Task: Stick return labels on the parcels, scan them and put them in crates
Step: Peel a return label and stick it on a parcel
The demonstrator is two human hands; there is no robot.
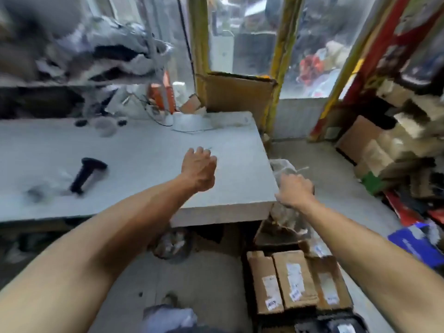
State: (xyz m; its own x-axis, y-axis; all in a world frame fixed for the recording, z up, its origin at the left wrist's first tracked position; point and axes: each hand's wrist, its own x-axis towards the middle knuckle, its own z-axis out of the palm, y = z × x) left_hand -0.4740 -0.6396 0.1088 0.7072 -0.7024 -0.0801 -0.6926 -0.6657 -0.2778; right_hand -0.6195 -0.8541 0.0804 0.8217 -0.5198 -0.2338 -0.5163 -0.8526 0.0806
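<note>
2 hands reach forward from the bottom of the view. The left hand (199, 170) is over the near right part of the pale surface (144, 150), seen from the back with its fingers curled under; whether it touches the top or holds anything cannot be told. The right hand (296, 191) is just past the surface's right edge, fingers bent down onto a crumpled clear plastic bag (283, 215) that hangs beside that corner; the grip looks closed on the plastic, though blur hides the fingertips.

On the floor below the right forearm lie 3 brown cardboard parcels (294, 283) side by side, touching, each with white labels on its top face. They sit in a dark container whose edges are hard to make out.

1 black handheld scanner (87, 174) lies on the left part of the surface, well apart from both hands. At the far edge sits 1 white roll-like item (191, 122), too blurred to name. 1 open cardboard box (236, 92) stands behind the far right corner, and more cardboard is stacked at the right wall
</note>
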